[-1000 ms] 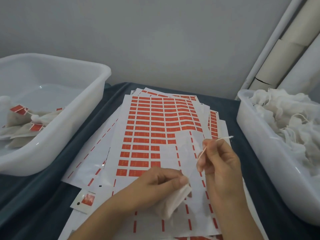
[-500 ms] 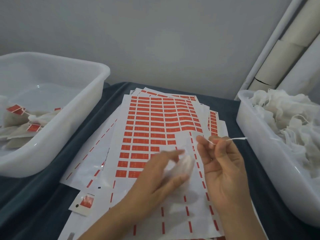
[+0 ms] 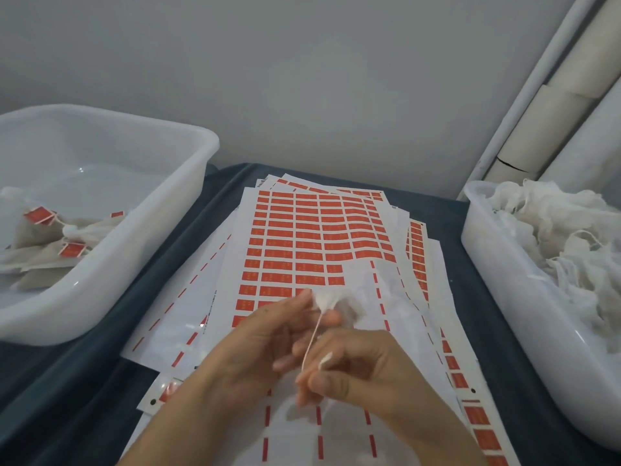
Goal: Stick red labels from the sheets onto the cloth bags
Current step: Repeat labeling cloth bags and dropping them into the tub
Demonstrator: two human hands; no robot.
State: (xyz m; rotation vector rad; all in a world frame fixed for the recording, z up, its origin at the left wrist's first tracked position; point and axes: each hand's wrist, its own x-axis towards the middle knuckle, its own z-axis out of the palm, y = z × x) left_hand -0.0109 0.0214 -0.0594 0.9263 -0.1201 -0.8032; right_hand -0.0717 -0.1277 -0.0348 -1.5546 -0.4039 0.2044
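Holding one unlabelled cloth bag (image 3: 339, 306) over the label sheet (image 3: 302, 237): left hand (image 3: 265, 344) pinches it, right hand (image 3: 356, 375) pinches its string (image 3: 311, 344). Few labelled bags (image 3: 50, 237) done, big pile (image 3: 554, 250) left.

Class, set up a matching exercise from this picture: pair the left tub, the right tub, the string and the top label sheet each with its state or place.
Things:
1. left tub
2. right tub
3. string
4. top label sheet

States:
A. pinched by the right hand
B. partly peeled
C. holds bags with red labels
D. heaped with unlabelled white bags

Pairs: 1-C, 2-D, 3-A, 4-B
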